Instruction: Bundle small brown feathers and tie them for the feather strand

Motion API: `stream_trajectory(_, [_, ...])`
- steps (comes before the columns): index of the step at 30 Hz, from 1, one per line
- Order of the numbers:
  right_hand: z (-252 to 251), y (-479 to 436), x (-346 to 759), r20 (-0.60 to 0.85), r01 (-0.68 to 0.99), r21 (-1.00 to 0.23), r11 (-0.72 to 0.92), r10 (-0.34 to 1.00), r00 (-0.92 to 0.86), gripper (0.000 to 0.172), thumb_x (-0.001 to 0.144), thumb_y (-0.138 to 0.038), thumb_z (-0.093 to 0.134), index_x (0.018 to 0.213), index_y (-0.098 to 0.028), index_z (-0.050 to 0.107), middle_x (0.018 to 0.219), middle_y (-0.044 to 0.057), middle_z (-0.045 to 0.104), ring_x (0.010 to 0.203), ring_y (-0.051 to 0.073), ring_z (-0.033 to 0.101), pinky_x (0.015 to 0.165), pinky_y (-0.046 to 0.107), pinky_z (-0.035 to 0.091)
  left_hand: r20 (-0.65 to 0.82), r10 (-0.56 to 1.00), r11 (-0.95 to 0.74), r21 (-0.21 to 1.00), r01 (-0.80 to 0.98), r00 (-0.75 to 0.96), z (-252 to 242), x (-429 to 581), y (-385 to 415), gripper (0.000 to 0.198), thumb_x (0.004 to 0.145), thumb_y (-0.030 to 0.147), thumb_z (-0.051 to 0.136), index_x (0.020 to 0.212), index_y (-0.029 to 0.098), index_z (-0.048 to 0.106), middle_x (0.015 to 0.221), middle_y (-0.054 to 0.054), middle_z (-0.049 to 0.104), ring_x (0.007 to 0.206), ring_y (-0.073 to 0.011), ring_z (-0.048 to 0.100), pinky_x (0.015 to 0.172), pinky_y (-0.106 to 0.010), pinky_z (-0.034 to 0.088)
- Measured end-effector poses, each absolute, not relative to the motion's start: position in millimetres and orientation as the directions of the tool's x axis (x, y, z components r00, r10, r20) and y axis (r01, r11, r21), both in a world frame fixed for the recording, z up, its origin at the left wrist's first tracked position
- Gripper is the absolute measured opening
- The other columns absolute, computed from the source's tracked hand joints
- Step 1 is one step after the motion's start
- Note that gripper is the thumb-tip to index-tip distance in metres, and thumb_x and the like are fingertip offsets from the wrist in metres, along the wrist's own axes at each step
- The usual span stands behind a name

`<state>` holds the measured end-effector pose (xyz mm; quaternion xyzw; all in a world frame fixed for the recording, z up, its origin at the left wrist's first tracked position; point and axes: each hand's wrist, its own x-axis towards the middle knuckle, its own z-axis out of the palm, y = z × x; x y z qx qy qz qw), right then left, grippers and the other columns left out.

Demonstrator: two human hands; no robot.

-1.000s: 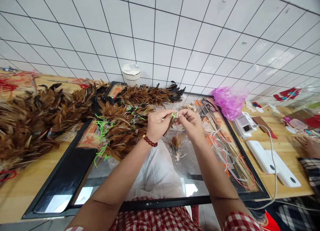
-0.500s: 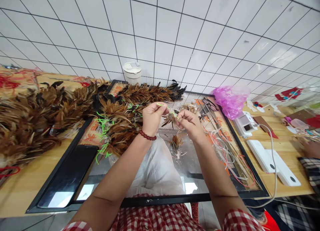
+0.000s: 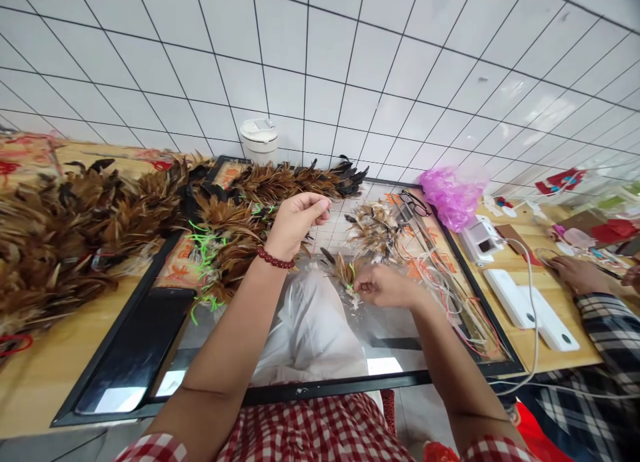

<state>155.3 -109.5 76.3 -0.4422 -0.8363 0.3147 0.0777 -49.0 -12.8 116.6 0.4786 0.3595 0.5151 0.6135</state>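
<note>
My right hand [image 3: 383,285] is closed low over the framed glass sheet [image 3: 400,322], its fingertips at the stem end of a small brown feather tuft [image 3: 343,270] marked with bright green thread [image 3: 353,275]. Pale fluff lies just beneath those fingers. Higher and to the left, my left hand [image 3: 300,219] is held in a pinch above the glass; whatever might be between its thumb and fingers is too small to see. Bundles of brown feathers [image 3: 227,265] with green thread ends lie left of and partly behind my left wrist. Looser pale feathers [image 3: 375,229] sit beyond my right hand.
A black phone [image 3: 137,349] lies on the left, near a large feather pile [image 3: 65,235]. Against the wall stands a white lidded cup [image 3: 259,141]. At right are a purple plastic bag [image 3: 455,194], glasses [image 3: 416,203], white devices [image 3: 530,309], a cable and another person's hand [image 3: 580,275].
My hands have parted. The right came down toward the glass with the green-threaded tuft; the left moved slightly left and up. Another person's hand has come further into view at right.
</note>
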Motion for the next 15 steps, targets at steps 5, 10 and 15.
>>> stream_trajectory(5, [65.0, -130.3, 157.2, -0.159, 0.657, -0.644, 0.391, 0.772, -0.616, 0.020, 0.070, -0.007, 0.057, 0.079, -0.019, 0.069, 0.067, -0.002, 0.060, 0.058, 0.009, 0.050, 0.056, 0.020, 0.035, 0.056, 0.973, 0.004, 0.966, -0.258, 0.223, 112.8, -46.4, -11.8, 0.023, 0.064, 0.033, 0.075, 0.072, 0.013, 0.068, 0.072, -0.004, 0.066, 0.062, -0.0098, 0.059, 0.059, -0.023, 0.047])
stream_trajectory(10, [60.3, -129.2, 155.9, 0.020, 0.728, -0.592, 0.346, 0.909, -0.416, 0.021, 0.080, -0.011, 0.053, 0.094, -0.020, 0.068, 0.085, 0.003, 0.066, 0.072, 0.013, 0.059, 0.067, 0.024, 0.044, 0.079, 0.971, -0.025, 0.972, -0.232, 0.225, 110.8, -45.0, -11.0, 0.025, 0.063, 0.036, 0.076, 0.072, 0.014, 0.068, 0.072, -0.005, 0.067, 0.063, -0.0108, 0.059, 0.058, -0.022, 0.047])
stream_trajectory(15, [56.0, -124.9, 157.2, 0.014, 0.826, -0.477, 0.301, 0.942, -0.335, 0.034, 0.079, -0.016, 0.058, 0.112, -0.023, 0.064, 0.102, 0.008, 0.067, 0.088, 0.019, 0.063, 0.075, 0.030, 0.047, 0.103, 0.970, -0.056, 0.976, -0.210, 0.222, 111.8, -44.6, -12.1, 0.025, 0.065, 0.037, 0.075, 0.072, 0.013, 0.069, 0.070, -0.005, 0.066, 0.061, -0.0111, 0.059, 0.059, -0.023, 0.047])
